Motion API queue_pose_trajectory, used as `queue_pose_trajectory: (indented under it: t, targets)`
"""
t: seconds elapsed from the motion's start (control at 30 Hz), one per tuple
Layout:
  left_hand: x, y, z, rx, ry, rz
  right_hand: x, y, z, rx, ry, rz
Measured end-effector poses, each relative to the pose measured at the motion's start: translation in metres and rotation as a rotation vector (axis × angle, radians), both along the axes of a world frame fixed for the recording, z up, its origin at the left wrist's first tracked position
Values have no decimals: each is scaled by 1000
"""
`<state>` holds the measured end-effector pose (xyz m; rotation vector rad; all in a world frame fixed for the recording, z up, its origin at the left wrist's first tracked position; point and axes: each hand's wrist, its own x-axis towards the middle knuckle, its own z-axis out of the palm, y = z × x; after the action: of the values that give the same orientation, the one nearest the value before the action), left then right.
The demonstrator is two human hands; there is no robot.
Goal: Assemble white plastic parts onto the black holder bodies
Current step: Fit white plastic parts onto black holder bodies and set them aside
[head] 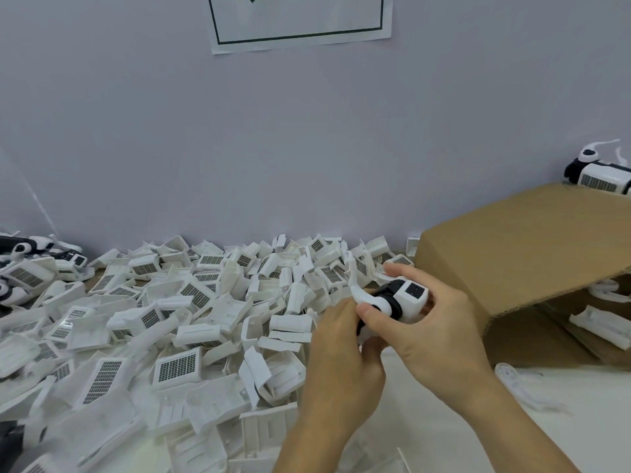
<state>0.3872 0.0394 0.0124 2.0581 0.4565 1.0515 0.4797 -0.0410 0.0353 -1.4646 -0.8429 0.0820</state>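
Both hands hold one holder assembly (397,298) above the table, right of centre: a black ring body with a white boxy housing on its right and a white curved arm on its left. My right hand (433,322) wraps the white housing from the right and below, index finger over the top. My left hand (345,343) pinches the round base of the white curved arm with thumb and fingers. A big heap of white plastic parts (177,322) with grid-patterned faces covers the table to the left.
An open cardboard box (519,244) lies on its side at the right, with white parts (601,322) inside. Finished black-and-white units lie at far left (24,268) and on top of the box (597,175). A white curved piece (519,384) lies near my right forearm.
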Motion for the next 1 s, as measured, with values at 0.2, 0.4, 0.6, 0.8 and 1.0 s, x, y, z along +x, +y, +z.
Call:
queue_pose_trajectory:
  t: [0.2,0.4,0.6,0.8,1.0]
  targets:
    - [0,0,0,-35,-2,-14,-1,2,1,25,41,24]
    - [-1,1,1,-26,-28,-21,-5,3,4,122,169,53]
    - [0,3,9,-231,-242,33,-5,2,4,78,191,127]
    - [-4,18,16,-966,-380,20,6,3,0,169,331,-118]
    - [-7,17,21,-1373,-585,-180,17,0,-5,230,463,-246]
